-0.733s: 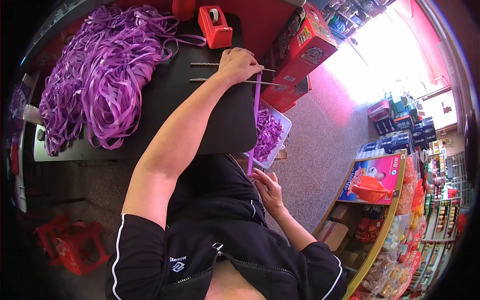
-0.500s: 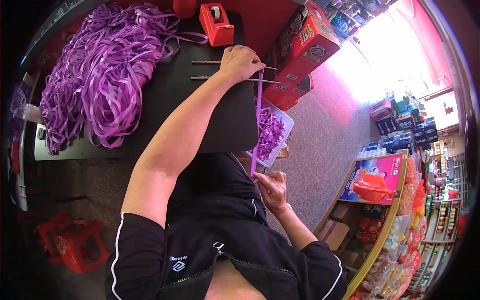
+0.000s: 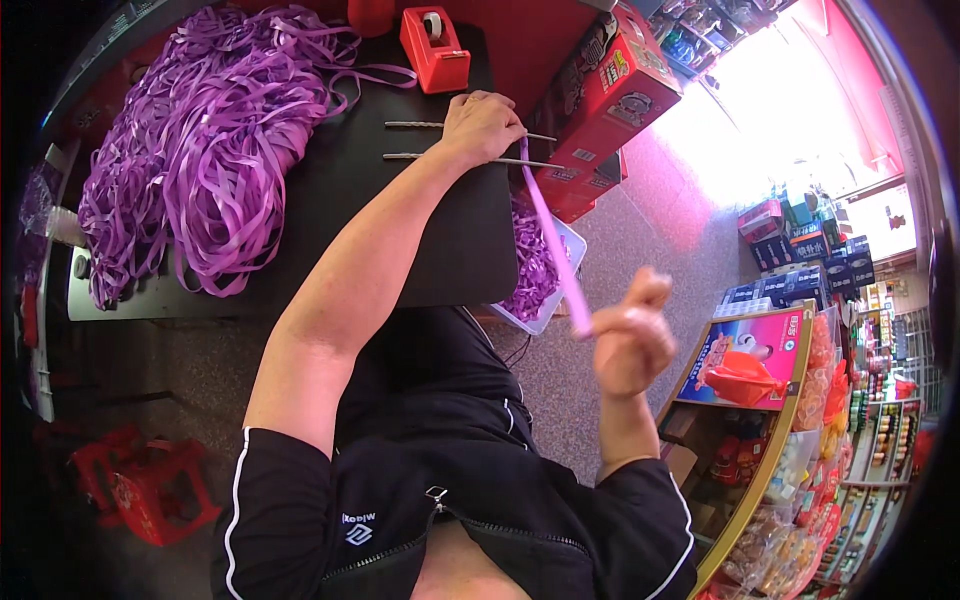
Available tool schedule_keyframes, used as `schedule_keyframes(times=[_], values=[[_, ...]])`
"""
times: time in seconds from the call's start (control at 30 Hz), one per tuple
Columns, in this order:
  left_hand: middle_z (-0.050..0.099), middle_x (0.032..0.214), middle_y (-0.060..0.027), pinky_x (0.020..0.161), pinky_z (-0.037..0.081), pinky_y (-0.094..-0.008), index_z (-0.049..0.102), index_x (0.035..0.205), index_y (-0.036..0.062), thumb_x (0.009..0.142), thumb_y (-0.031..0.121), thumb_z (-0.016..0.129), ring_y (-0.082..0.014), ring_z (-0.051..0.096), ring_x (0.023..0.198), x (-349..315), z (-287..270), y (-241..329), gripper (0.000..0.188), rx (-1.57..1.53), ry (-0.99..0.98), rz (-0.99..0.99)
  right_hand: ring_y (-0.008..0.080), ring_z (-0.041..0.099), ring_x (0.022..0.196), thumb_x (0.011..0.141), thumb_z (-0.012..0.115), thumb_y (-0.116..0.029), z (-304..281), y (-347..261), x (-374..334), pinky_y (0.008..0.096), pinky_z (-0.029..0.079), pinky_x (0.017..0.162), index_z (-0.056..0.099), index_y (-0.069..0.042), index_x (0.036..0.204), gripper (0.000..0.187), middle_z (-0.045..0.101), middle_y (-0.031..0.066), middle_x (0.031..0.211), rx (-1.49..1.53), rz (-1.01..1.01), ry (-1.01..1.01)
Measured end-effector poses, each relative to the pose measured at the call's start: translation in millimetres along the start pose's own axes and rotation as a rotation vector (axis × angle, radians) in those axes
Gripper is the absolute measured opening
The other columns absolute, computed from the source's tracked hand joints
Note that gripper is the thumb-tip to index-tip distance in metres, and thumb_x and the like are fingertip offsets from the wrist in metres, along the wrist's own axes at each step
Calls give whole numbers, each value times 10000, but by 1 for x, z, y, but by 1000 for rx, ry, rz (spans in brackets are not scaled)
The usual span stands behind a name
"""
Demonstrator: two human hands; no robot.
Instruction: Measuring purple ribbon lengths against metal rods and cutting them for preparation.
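Note:
A strip of purple ribbon (image 3: 553,238) runs from the table's right edge down to my right. Its upper end is under the fingers of my left hand (image 3: 482,128), which is closed at the two thin metal rods (image 3: 410,156) lying across the table. My right hand (image 3: 632,340), blurred by motion, holds the ribbon's lower end at its fingertips, out over the floor. A large heap of purple ribbon (image 3: 220,150) covers the table's left side. Below the right edge, a pale plastic tub (image 3: 580,247) holds short purple ribbon pieces (image 3: 533,265).
The black tabletop (image 3: 440,250) carries a red tape dispenser (image 3: 435,50) at its far side. Red cartons (image 3: 620,90) stand beyond the right edge. A display cabinet (image 3: 740,400) with packaged goods is at my right. Red stools (image 3: 150,490) stand at lower left.
My right hand has swung outward to the right and slightly up with the ribbon's end, so the strip now slants away from the table. My left hand has stayed almost in place.

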State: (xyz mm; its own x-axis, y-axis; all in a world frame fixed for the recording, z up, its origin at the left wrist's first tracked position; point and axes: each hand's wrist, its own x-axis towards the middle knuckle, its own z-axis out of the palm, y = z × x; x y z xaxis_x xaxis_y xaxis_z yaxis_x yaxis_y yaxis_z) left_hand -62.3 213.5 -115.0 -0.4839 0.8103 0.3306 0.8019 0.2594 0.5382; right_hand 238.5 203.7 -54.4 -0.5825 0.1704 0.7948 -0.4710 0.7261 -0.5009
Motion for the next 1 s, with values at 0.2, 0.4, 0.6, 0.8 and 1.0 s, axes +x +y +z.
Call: schedule_keyframes(times=[0.2,0.4,0.6,0.8,1.0], values=[[565,1317,-7,1052,268,-408,766,898,202,826,321,568,-212,434,1261,5,6,1,242,-13,-16,13,269,543,1002,999,389,-261,-8,36,97,433,312,998,509,81,1255,444,671,182,993,247,-11,90],[531,1356,-23,1085,233,-429,759,924,190,829,302,561,-228,392,1308,3,1,-4,246,-18,-49,-9,212,609,971,1010,345,-320,13,102,213,325,387,924,373,-5,1403,505,622,243,1182,354,196,41],[490,1392,-60,1143,164,-455,736,1018,183,805,202,528,-273,303,1389,2,2,4,298,-5,-117,8,193,591,1075,1008,373,-428,6,254,243,327,332,977,462,-33,1329,517,673,206,1085,532,524,56],[510,1359,-71,1145,173,-472,725,1017,144,778,168,533,-287,318,1378,-3,1,0,308,36,-61,38,81,506,696,1019,293,-398,46,336,197,196,360,650,345,-53,1411,525,621,220,1209,710,780,58],[526,1330,-72,1147,180,-471,720,991,104,786,160,533,-296,340,1364,-9,-3,-5,282,51,-25,18,224,560,1122,1008,324,-432,100,376,125,343,383,1007,359,-75,1432,555,600,180,1254,922,892,124]])
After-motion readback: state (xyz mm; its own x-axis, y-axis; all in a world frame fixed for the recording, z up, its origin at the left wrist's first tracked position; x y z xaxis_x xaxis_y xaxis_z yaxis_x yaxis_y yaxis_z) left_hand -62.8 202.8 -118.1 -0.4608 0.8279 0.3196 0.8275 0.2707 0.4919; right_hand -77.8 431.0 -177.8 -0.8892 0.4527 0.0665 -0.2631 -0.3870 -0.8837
